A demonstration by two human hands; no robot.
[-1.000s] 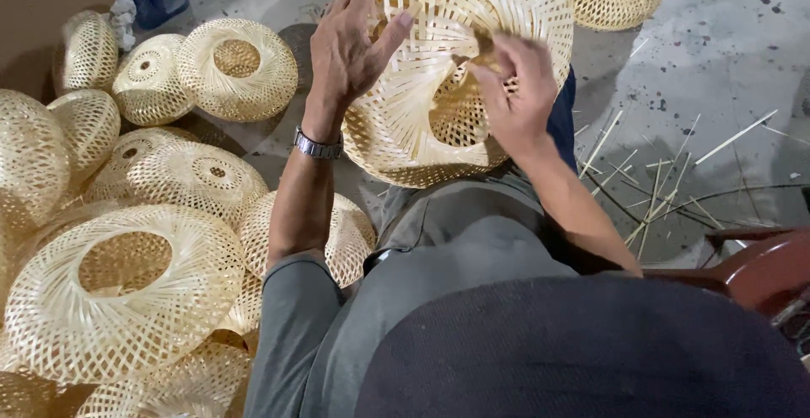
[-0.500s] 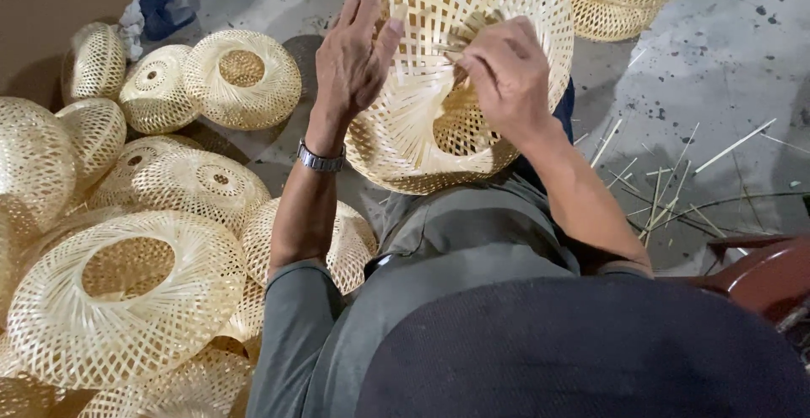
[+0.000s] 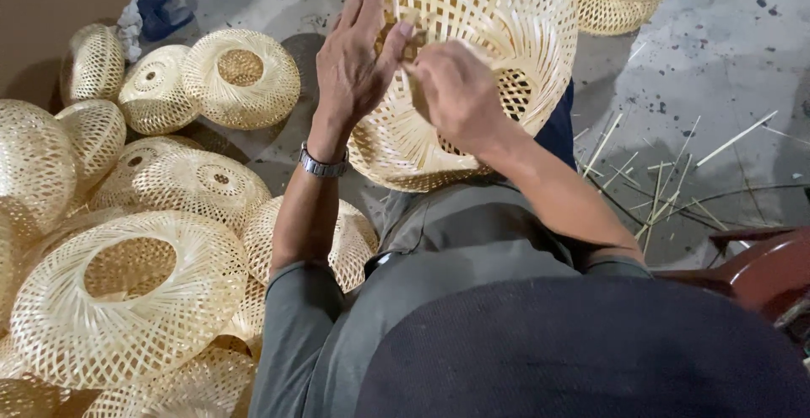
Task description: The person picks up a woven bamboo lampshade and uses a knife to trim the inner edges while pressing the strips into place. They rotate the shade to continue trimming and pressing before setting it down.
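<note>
Pinching strips of a woven bamboo lampshade [image 3: 498,30], the left hand [image 3: 354,64] and right hand [image 3: 460,93] meet on its weave above the lap. Finished bamboo shades [image 3: 126,300] pile at left; loose bamboo slivers [image 3: 666,190] litter the concrete floor [image 3: 726,64] at right.

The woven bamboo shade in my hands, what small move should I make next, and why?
Probably tuck the loose strip end into the weave with the right hand, while the left hand steadies the shade. Both hands meet at one spot on its wall, the fingers pinching there, so that spot looks unfinished.
</note>
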